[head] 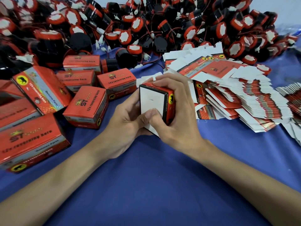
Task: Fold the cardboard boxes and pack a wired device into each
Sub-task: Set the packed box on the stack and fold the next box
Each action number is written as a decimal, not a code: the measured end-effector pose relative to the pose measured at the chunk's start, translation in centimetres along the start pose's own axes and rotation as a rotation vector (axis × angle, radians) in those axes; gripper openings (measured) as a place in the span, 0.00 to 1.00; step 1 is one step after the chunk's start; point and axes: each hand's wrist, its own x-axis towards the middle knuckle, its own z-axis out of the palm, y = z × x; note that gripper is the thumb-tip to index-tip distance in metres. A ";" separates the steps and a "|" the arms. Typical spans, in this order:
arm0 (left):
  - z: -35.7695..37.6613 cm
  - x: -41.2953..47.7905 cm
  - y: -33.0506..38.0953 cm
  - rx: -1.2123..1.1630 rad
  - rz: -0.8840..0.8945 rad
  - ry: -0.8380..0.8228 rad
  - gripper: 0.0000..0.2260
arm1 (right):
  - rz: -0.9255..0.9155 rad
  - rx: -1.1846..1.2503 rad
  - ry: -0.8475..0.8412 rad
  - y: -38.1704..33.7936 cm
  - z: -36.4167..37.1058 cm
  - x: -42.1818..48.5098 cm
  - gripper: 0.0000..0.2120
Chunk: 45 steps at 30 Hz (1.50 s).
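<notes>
A red cardboard box (153,100) is held upright between both hands above the blue table, its white inner flap facing me. My left hand (125,121) grips its left side and bottom. My right hand (175,111) wraps over the top and right side, thumb pressing the white flap near its lower edge. A loose white flap sticks out beneath the box. The box's inside is hidden. A big heap of round black-and-red wired devices (146,25) fills the back of the table.
Several folded red boxes (84,105) lie scattered at the left. A fanned stack of flat, unfolded box blanks (228,95) spreads at the right, with more blanks (293,97) at the far right edge. A blue cloth (154,176) covers the table.
</notes>
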 end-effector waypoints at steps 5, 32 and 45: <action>0.1 0.1 0.0 0.025 0.019 0.032 0.33 | 0.005 0.010 -0.006 -0.2 0.1 0.2 0.22; 0.4 0.1 -0.7 0.475 0.312 0.262 0.18 | 0.107 0.070 -0.107 0.6 -0.8 0.5 0.31; -1.4 0.7 0.1 0.772 0.265 0.312 0.35 | -0.196 0.086 -0.275 1.1 -0.9 0.2 0.31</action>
